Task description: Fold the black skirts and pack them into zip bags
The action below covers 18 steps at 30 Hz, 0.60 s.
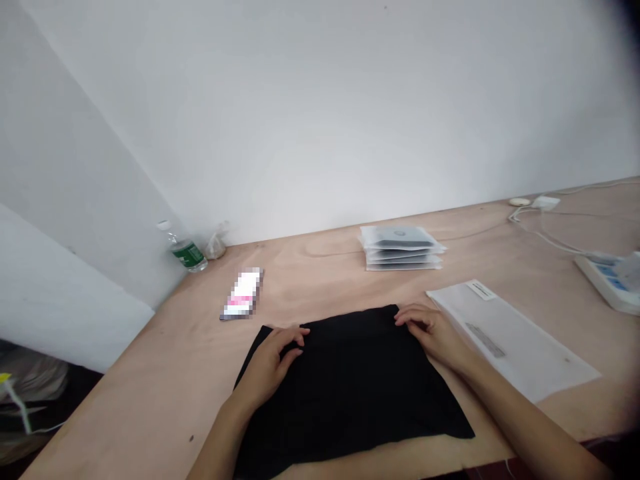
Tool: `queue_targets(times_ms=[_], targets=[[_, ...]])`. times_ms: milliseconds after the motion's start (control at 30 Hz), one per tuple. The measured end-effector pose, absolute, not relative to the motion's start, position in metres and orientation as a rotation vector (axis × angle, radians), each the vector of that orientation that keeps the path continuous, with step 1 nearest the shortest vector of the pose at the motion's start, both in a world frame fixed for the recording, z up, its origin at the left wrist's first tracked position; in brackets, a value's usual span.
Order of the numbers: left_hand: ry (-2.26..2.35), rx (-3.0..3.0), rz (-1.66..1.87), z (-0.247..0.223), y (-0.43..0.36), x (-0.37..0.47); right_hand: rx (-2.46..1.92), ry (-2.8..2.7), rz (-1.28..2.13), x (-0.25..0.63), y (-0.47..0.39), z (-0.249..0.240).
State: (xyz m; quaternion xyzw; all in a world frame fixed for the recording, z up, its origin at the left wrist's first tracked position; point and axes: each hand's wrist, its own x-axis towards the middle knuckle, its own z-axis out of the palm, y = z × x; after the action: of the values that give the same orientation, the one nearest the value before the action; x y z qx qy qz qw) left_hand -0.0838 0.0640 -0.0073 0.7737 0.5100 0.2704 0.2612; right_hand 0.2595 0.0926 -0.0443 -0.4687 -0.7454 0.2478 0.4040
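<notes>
A piece of black cloth (pixel 350 393) lies spread on the wooden table in front of me. My left hand (pixel 277 357) rests on its upper left part, fingers bent and the thumb apart from them. At the cloth's upper right corner, my right hand (pixel 430 330) touches the edge with its fingertips, thumb held apart. To the right of the cloth lies a flat frosted plastic bag (pixel 515 340) with a white label near its far end; my right forearm passes close to its near side.
A stack of frosted bags with dark contents (pixel 403 250) sits near the wall. A phone (pixel 244 293), a water bottle (pixel 187 253) and a small clear bag (pixel 216 247) are at the left. A power strip (pixel 607 280) and white cables (pixel 545 233) lie at the right.
</notes>
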Motion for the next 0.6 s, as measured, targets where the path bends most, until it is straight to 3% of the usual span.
queue_targets(times_ms=[300,500,600], targets=[[1.388,2.29,0.693,-0.004,0.064,-0.088,-1.216,-1.923,0.45,0.26,0.09,-0.046],[1.482,2.528,0.973,-0.007,-0.002,-0.111,-1.278,-2.002,0.263,0.274,0.033,-0.041],[1.454,2.66,0.922,-0.015,-0.038,-0.13,-1.245,-2.142,0.209,0.284,-0.004,-0.04]])
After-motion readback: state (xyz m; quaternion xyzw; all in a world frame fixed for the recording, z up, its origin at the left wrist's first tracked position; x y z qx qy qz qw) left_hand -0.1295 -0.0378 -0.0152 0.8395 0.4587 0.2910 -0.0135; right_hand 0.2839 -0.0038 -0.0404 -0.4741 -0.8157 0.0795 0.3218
